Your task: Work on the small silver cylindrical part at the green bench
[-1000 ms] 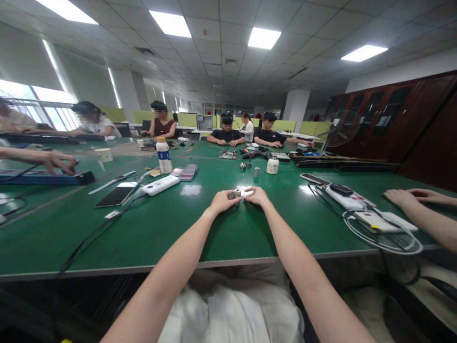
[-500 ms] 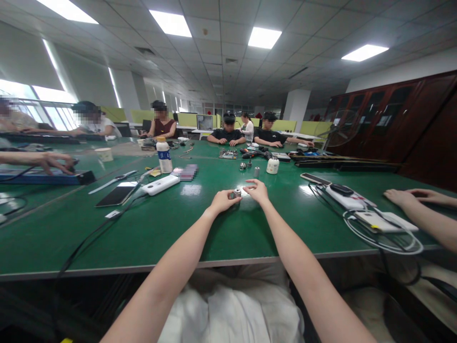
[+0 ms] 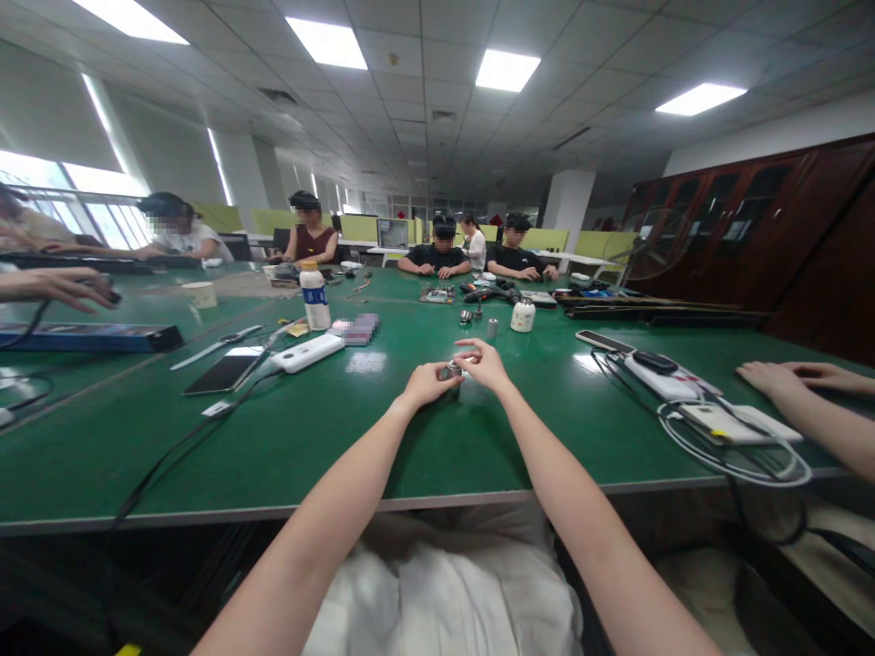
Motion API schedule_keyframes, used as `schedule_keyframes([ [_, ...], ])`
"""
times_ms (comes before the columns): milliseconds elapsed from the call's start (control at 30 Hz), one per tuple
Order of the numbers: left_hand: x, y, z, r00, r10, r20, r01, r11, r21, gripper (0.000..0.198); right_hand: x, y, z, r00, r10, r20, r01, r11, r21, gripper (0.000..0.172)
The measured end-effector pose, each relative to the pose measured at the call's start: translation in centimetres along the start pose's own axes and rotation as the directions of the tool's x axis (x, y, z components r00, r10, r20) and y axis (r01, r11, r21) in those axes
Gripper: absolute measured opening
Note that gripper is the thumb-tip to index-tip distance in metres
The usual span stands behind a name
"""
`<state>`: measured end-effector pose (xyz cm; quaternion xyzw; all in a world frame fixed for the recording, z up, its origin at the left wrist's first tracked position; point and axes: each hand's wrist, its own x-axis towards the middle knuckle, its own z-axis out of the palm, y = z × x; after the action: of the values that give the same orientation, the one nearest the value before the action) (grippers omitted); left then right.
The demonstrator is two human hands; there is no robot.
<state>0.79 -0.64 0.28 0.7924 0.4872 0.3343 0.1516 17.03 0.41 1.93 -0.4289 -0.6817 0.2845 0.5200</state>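
A small silver metal cylinder [image 3: 454,369] with a ringed top stands upright on the green table in front of me. My left hand [image 3: 427,384] is closed round its left and near side, thumb and fingers on its wall. Over its top right, my right hand [image 3: 487,363] has its fingers bent and their tips at the upper rim. Those fingertips partly cover the top, so the exact contact is hard to see. Farther off stand another grey metal cylinder [image 3: 492,327] and some small shiny metal parts [image 3: 466,317].
A white jar [image 3: 522,315] stands beyond my right hand. To the left are a bottle [image 3: 315,299], a white power bank [image 3: 309,353] and a phone [image 3: 227,370]. Cables and a white device [image 3: 742,424] lie right, near another person's hands [image 3: 772,375]. Several people sit around the table.
My right hand has moved left and its fingers have come onto the top of the metal cylinder. My left hand stays in place. A person's hand at far left has risen off a blue box.
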Motion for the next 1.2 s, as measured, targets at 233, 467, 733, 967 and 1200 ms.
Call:
schedule_keyframes([
  [233,0.0,0.1,0.0,1.0,-0.012,0.004,0.012,1.0,0.0,0.044,0.0,0.1,0.1,0.999,0.016,0.036,-0.017,0.999,0.032,0.031],
  [467,-0.1,0.2,-0.1,1.0,-0.015,0.006,0.015,1.0,0.004,0.044,-0.1,-0.1,0.5,0.997,0.042,0.067,-0.046,0.997,0.064,0.033],
  [733,0.0,0.1,0.0,1.0,-0.012,0.009,0.012,1.0,0.006,0.046,-0.2,-0.4,0.4,0.996,0.048,0.078,-0.053,0.997,0.063,0.039],
  [967,0.0,0.0,0.0,1.0,-0.019,0.012,0.019,1.0,0.01,0.044,-0.3,-0.7,0.2,0.997,0.044,0.062,-0.046,0.999,0.028,0.042],
  [1200,0.0,0.1,-0.1,1.0,-0.021,0.016,0.021,1.0,0.009,0.042,-0.4,-1.0,0.1,0.999,0.039,0.036,-0.039,0.999,-0.006,0.042],
])
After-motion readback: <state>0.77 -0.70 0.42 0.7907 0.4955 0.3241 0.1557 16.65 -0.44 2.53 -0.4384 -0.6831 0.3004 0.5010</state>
